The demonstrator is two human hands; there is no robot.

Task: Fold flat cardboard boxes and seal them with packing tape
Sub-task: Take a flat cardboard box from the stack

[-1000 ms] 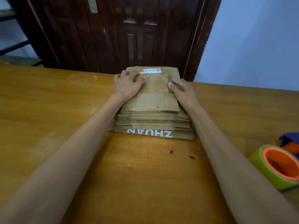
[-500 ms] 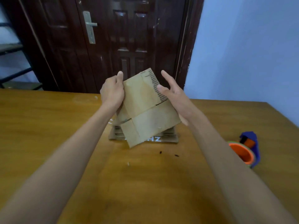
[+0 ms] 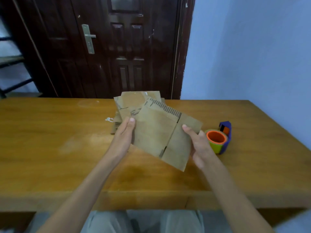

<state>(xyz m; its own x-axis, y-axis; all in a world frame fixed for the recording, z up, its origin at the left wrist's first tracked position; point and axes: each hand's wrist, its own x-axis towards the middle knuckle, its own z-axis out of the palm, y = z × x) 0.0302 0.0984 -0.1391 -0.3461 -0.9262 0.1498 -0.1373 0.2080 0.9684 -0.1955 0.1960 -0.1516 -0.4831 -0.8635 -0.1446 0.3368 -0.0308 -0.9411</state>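
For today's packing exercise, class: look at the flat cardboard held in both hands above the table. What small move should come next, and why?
Probably pushing its two side edges toward each other to pop it open. The flat box is off the stack, with the left hand and right hand gripping opposite edges. It is still flat, so the tape dispenser on the table is not needed yet.

Plain room, likely a home or small back-room packing spot. Wooden table [image 3: 50, 148] under the held flat cardboard box [image 3: 159, 135]; dark panelled door [image 3: 117, 47] beyond it; bare pale-blue wall [image 3: 252, 56] right; tape dispenser [image 3: 218, 138] beside.
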